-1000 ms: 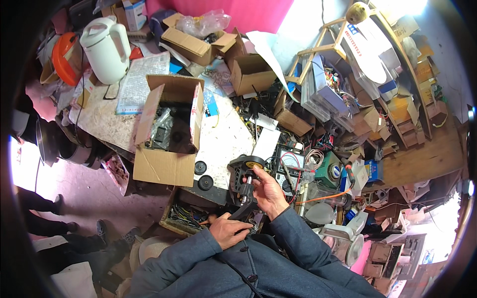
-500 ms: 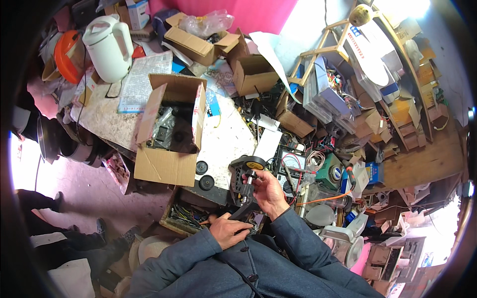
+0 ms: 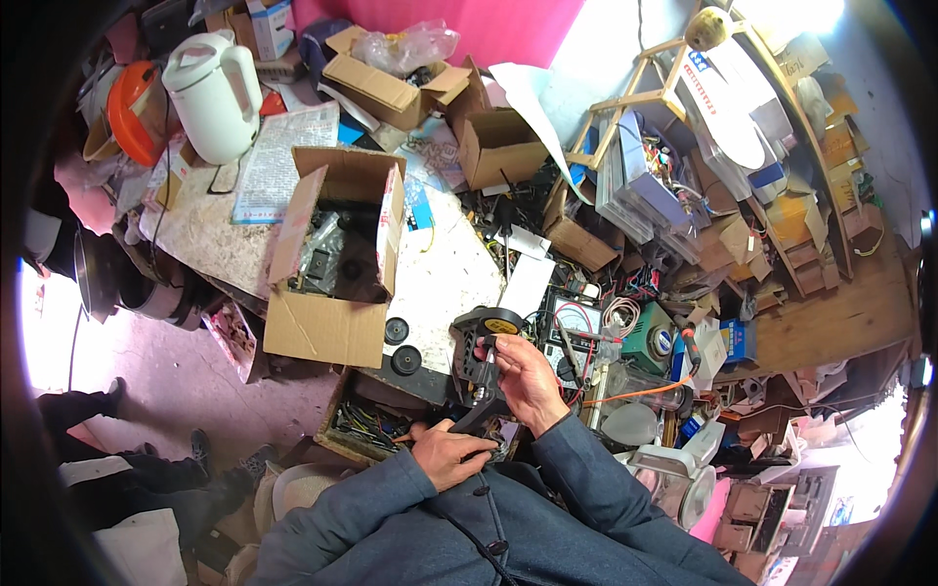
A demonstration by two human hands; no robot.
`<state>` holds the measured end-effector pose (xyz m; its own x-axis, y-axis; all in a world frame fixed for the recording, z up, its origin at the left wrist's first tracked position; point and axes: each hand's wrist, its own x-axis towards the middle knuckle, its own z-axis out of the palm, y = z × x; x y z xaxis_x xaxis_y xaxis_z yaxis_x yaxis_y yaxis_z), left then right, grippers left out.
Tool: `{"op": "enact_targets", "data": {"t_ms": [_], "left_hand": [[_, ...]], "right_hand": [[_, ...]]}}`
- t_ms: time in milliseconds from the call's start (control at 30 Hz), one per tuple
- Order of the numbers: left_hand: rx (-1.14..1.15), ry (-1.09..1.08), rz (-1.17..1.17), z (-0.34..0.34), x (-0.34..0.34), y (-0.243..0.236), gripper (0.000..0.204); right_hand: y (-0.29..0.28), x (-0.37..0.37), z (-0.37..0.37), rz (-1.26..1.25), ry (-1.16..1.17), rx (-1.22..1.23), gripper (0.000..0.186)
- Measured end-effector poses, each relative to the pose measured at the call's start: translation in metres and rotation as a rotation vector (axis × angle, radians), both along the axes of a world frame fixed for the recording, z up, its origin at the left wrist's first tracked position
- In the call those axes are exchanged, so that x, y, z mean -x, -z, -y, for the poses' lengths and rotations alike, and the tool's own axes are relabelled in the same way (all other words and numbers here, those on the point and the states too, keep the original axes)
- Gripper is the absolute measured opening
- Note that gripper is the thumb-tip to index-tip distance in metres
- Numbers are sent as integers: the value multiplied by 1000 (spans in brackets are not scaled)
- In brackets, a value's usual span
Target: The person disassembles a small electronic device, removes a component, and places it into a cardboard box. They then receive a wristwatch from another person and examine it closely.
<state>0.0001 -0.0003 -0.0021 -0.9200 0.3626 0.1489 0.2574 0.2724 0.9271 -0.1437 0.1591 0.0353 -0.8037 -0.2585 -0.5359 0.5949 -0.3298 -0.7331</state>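
A black wheeled bracket (image 3: 471, 357) is held upright over the front of the bench, a black wheel with a yellow centre (image 3: 502, 322) at its top. Just below that wheel, the fingers of my right hand (image 3: 531, 385) are closed on the bracket, near a shiny metal rod (image 3: 481, 393). My left hand (image 3: 452, 458) is closed at the bracket's lower black arm (image 3: 476, 418); its fingertips are partly hidden. Two loose black wheels, one (image 3: 397, 330) behind the other (image 3: 405, 359), lie on the bench left of the bracket.
Beside the wheels stands an open cardboard box (image 3: 325, 327) with bagged parts. An open drawer (image 3: 337, 430) of tools sits under the bench edge. To the right are a multimeter (image 3: 576, 317), a green device (image 3: 653, 337) and an orange cable (image 3: 635, 395). Someone's legs (image 3: 161, 479) show at left.
My right fingertips have shifted slightly beneath the wheel and now cover a dark piece that showed between them. The left hand and the bracket are nearly still.
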Motion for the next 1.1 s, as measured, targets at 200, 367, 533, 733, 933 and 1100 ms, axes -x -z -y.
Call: {"op": "enact_targets", "data": {"t_ms": [200,367,533,733,933,1100], "left_hand": [[-6,2,4,1,1,-2,23],[-2,16,1,0,0,1,23],[-8,14,2,0,0,2,23],[-2,15,-9,0,0,2,23],[-3,24,9,0,0,2,23],[-2,22,6,0,0,2,24]], "right_hand": [[4,1,-5,-14,-18,62,26],[10,1,-4,6,27,17,20],[4,1,5,110,85,14,14],[6,5,-4,73,16,3,14],[-4,4,4,112,28,19,17],[9,5,-7,127,58,18,16]]}}
